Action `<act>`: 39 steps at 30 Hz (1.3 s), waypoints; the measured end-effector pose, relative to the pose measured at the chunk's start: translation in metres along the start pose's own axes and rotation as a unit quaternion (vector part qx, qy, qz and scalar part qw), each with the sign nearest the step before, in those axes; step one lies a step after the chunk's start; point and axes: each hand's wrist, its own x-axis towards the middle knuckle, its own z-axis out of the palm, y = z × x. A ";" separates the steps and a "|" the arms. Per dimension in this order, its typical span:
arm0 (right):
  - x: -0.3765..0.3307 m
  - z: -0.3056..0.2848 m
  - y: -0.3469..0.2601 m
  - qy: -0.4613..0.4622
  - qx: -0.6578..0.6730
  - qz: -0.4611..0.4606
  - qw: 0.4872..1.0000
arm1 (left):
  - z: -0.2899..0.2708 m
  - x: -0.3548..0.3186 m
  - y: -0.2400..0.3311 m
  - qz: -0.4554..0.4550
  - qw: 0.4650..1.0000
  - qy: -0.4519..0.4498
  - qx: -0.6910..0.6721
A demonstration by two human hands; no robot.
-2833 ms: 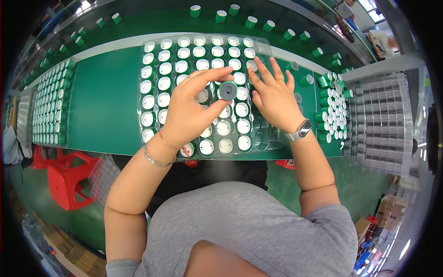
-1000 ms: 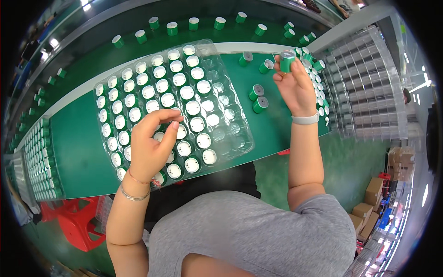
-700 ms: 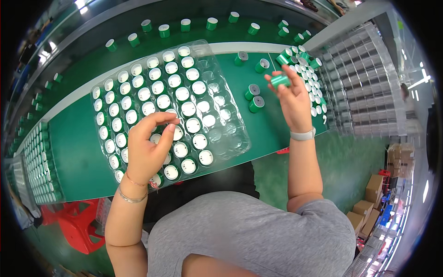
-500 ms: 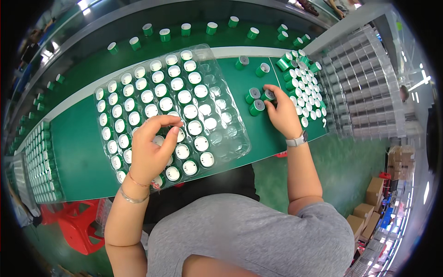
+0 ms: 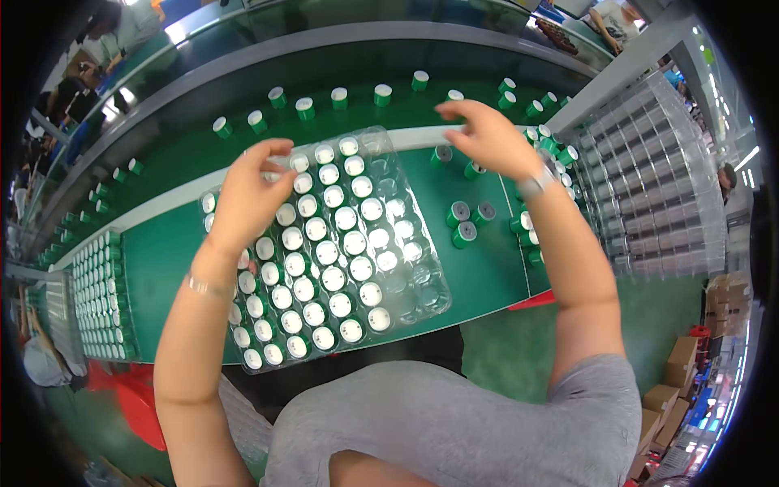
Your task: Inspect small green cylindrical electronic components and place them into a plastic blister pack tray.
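Observation:
My left hand (image 5: 253, 191) hovers over the far left part of a clear plastic tray (image 5: 423, 280), its thumb and bent fingers apart with nothing visible between them. Rows of small green cylinders with white tops (image 5: 333, 278) fill most of the tray; pockets along its right side hold none. My right hand (image 5: 491, 140) reaches past the table's far edge with fingers apart and holds nothing. Just beyond its fingertips stands a white-topped green cylinder (image 5: 456, 96), partly covered. Nearer me are three grey-topped green cylinders (image 5: 464, 234) in a cluster.
More green cylinders (image 5: 382, 95) stand spaced along the dark green belt (image 5: 357, 69) behind the table. At right, a loose group of cylinders (image 5: 527, 221) lies beside upright clear trays (image 5: 649, 178). Another filled tray (image 5: 101, 296) is at far left. A red stool (image 5: 139, 410) stands below.
My right hand has left the grey-topped cylinders and moved farther away, toward the belt. My left hand has moved from the tray's middle to its far left. The head view has shifted.

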 end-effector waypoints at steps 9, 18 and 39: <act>0.165 0.086 0.027 -0.110 -0.132 0.028 0.985 | 0.039 0.141 -0.078 0.078 0.956 0.051 0.279; 0.140 0.045 -0.020 -0.069 0.299 0.018 0.951 | 0.027 0.118 -0.052 -0.053 0.984 0.020 0.171; -0.033 0.104 -0.125 -0.065 0.646 -0.015 0.761 | 0.026 -0.077 0.015 -0.131 0.762 -0.023 -0.634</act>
